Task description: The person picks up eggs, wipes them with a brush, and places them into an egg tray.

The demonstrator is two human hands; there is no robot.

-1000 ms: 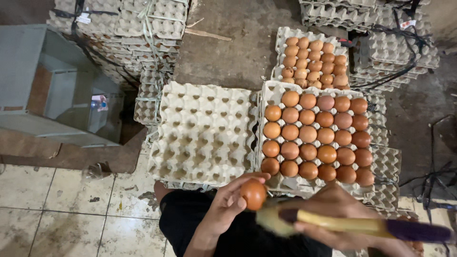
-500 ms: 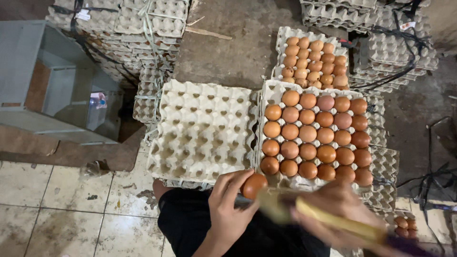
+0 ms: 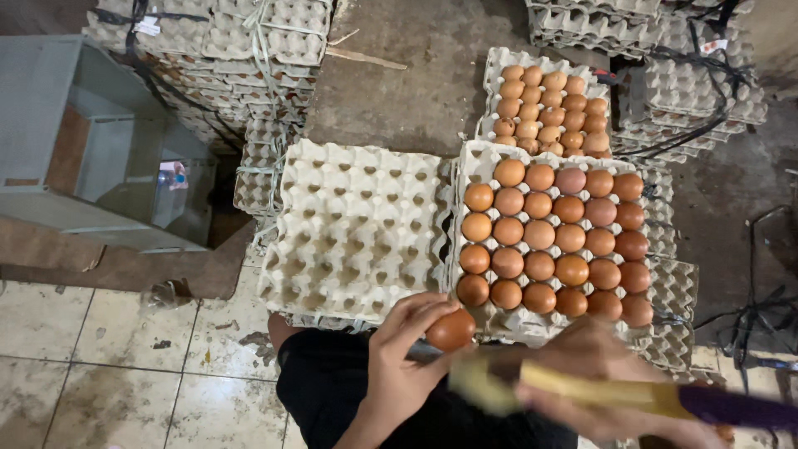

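Note:
My left hand (image 3: 405,359) grips a brown egg (image 3: 451,329) just below the near edge of the two trays. My right hand (image 3: 611,384), blurred, holds a brush (image 3: 582,389) with a yellowish head and purple handle; the head lies just right of and below the egg, and I cannot tell whether it touches it. An empty grey pulp egg tray (image 3: 357,226) lies ahead on the left. Beside it on the right, a tray (image 3: 480,165) is filled with brown eggs (image 3: 555,239).
A second filled egg tray (image 3: 499,66) sits farther back. Tied stacks of empty trays (image 3: 249,41) stand at the back left and back right (image 3: 690,75). A grey metal box (image 3: 100,158) is at the left. Black cables (image 3: 752,312) lie at the right.
My left hand has lifted the egg slightly toward the filled tray. The brush in my right hand has shifted left and down, near the egg.

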